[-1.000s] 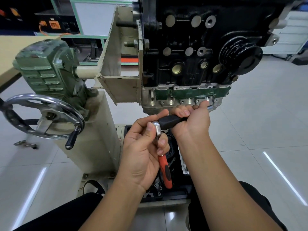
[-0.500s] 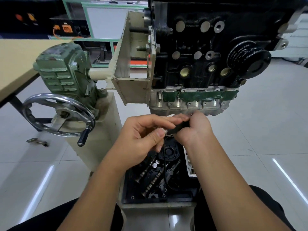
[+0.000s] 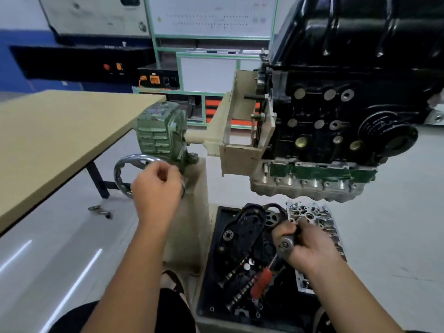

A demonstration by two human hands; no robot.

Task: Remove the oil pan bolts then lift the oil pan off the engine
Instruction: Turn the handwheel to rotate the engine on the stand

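Note:
The engine [image 3: 312, 111] hangs upside down on its stand, and the glossy black oil pan [image 3: 348, 32] sits on top of it at the upper right. My right hand [image 3: 314, 253] grips a ratchet wrench [image 3: 286, 245] low over the black parts tray [image 3: 212, 272], well below the engine. My left hand [image 3: 157, 188] is out to the left, fingers curled, in front of the stand's chrome handwheel [image 3: 125, 169]. Whether it holds the wheel or something small is hidden. No pan bolts can be made out.
The tray holds camshafts, a timing cover, and a red-handled tool [image 3: 262, 282]. A silver cylinder head [image 3: 310, 186] forms the engine's underside. The green gearbox [image 3: 161, 133] sits behind the handwheel. A tan table [image 3: 55, 140] stands at the left, with bare floor at the right.
My hands have come apart. The left one swung left to the handwheel, and the right one dropped with the ratchet over the tray. The view rose, bringing the oil pan into sight.

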